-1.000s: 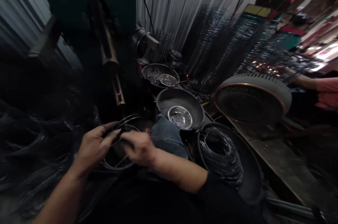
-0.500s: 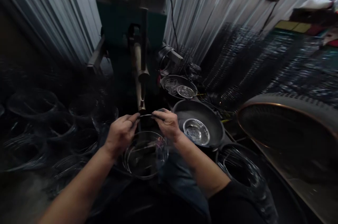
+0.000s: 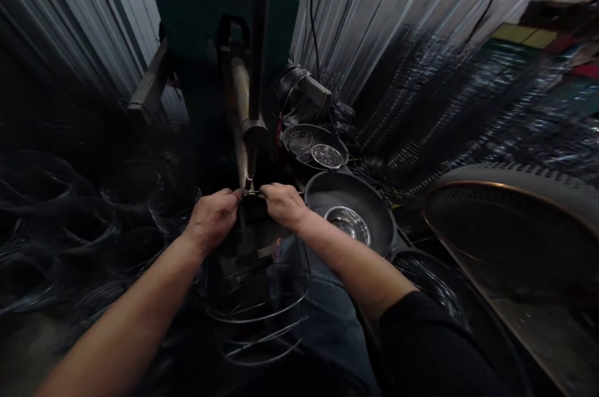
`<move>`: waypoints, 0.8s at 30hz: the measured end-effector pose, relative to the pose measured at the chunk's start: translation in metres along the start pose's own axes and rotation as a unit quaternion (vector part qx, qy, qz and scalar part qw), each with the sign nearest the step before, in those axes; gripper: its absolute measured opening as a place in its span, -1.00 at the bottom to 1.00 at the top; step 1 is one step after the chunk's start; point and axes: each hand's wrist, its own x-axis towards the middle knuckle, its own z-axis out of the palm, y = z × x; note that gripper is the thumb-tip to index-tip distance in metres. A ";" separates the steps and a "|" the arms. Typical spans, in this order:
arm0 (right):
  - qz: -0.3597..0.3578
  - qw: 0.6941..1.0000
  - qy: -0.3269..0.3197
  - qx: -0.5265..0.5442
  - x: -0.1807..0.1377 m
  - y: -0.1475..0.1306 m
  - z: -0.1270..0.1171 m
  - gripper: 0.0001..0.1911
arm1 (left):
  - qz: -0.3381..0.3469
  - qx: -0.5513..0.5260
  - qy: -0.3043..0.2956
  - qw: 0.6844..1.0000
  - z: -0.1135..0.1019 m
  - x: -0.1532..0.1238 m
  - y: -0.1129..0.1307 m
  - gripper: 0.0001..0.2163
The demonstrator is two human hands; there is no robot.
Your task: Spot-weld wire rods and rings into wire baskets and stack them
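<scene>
Both hands — left hand (image 3: 213, 217), right hand (image 3: 281, 203) — pinch the top of a wire frame (image 3: 257, 316), holding it steady under the machine's tip (image 3: 249, 181); its rings hang over the lap; a steel bowl (image 3: 349, 223) sits nearby in a pan (image 3: 374, 197).

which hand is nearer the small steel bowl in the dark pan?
Right. The right hand sits just left of the dark pan holding the small steel bowl; the left hand is farther left, beyond the right hand.
</scene>
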 end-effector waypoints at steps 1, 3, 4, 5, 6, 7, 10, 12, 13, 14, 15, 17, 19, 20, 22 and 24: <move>0.007 1.000 -0.005 -0.004 0.002 0.000 0.000 -0.71 | -0.003 -0.004 -0.006 1.000 0.001 0.003 -0.001 -0.73; 0.017 1.000 -0.010 -0.009 0.008 0.001 -0.002 -0.72 | -0.007 -0.007 -0.008 1.000 0.001 0.008 -0.003 -0.73; 0.019 1.000 -0.010 -0.009 0.010 0.001 -0.004 -0.72 | -0.008 -0.006 -0.006 1.000 0.001 0.011 -0.004 -0.73; 0.020 1.000 -0.010 -0.008 0.013 0.002 -0.006 -0.72 | -0.010 -0.005 -0.004 1.000 0.000 0.014 -0.004 -0.72; 0.019 1.000 -0.010 -0.006 0.016 0.002 -0.008 -0.72 | -0.012 -0.004 0.001 1.000 -0.001 0.016 -0.005 -0.72; 0.017 1.000 -0.010 -0.003 0.018 0.002 -0.010 -0.71 | -0.015 -0.003 0.006 1.000 -0.002 0.018 -0.005 -0.72; 0.012 1.000 -0.006 0.007 0.025 0.003 -0.013 -0.72 | -0.023 -0.004 0.013 1.000 -0.005 0.022 -0.006 -0.71; 0.006 1.000 -0.004 0.015 0.028 0.004 -0.013 -0.72 | -0.026 -0.006 0.012 1.000 -0.005 0.024 -0.007 -0.71; 0.003 1.000 -0.004 0.017 0.030 0.004 -0.013 -0.71 | -0.027 -0.007 0.010 1.000 -0.005 0.025 -0.008 -0.71; 0.000 1.000 -0.006 0.019 0.031 0.005 -0.013 -0.71 | -0.029 -0.008 0.008 1.000 -0.005 0.025 -0.008 -0.71; -0.003 1.000 -0.008 0.021 0.032 0.006 -0.013 -0.71 | -0.030 -0.008 0.008 0.999 -0.005 0.026 -0.008 -0.71; -0.006 1.000 -0.016 0.020 0.034 0.007 -0.013 -0.70 | -0.031 -0.007 0.006 0.999 -0.004 0.028 -0.009 -0.71; -0.007 1.000 -0.022 0.018 0.035 0.008 -0.014 -0.69 | -0.030 0.002 0.005 1.000 -0.003 0.029 -0.009 -0.70; -0.008 1.000 -0.023 0.018 0.036 0.009 -0.014 -0.69 | -0.029 0.006 0.001 1.000 -0.003 0.030 -0.009 -0.69; -0.009 0.999 -0.026 0.019 0.037 0.010 -0.015 -0.69 | -0.033 0.013 -0.009 0.999 -0.003 0.031 -0.009 -0.68; -0.012 0.999 -0.028 0.021 0.038 0.010 -0.015 -0.69 | -0.042 0.012 -0.018 0.999 -0.004 0.032 -0.008 -0.66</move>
